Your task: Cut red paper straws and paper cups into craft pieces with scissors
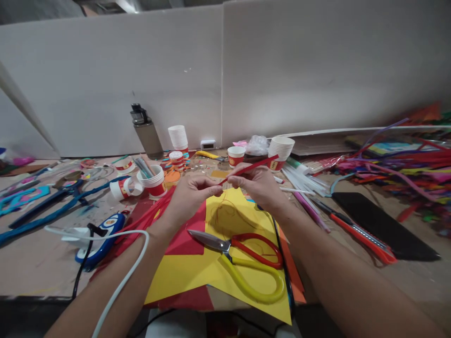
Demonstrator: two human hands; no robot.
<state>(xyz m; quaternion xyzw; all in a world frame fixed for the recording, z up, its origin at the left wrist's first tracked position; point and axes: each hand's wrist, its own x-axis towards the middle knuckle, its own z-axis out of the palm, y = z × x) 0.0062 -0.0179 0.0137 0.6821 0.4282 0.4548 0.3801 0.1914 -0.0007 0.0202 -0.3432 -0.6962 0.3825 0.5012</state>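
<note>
A narrow red strip (259, 164) is stretched between my hands above the worktable, its free end pointing up to the right. My left hand (195, 190) pinches the strip's lower end between thumb and fingers. Closed round its middle is my right hand (255, 183). Below them, scissors (225, 245) with one red and one yellow handle lie slightly open on yellow paper (183, 277) bearing drawn curved lines. A red paper piece (186, 239) lies partly under the scissors' blades. More long red strips (141, 220) run beneath my left wrist.
Paper cups (155, 183) stand left, one holding sticks. A bottle (148, 136) is behind them. To the right lie a red utility knife (366, 237), a black phone-like slab (384, 225) and a colourful strip pile (405, 173). A white cable (130, 267) crosses my left forearm.
</note>
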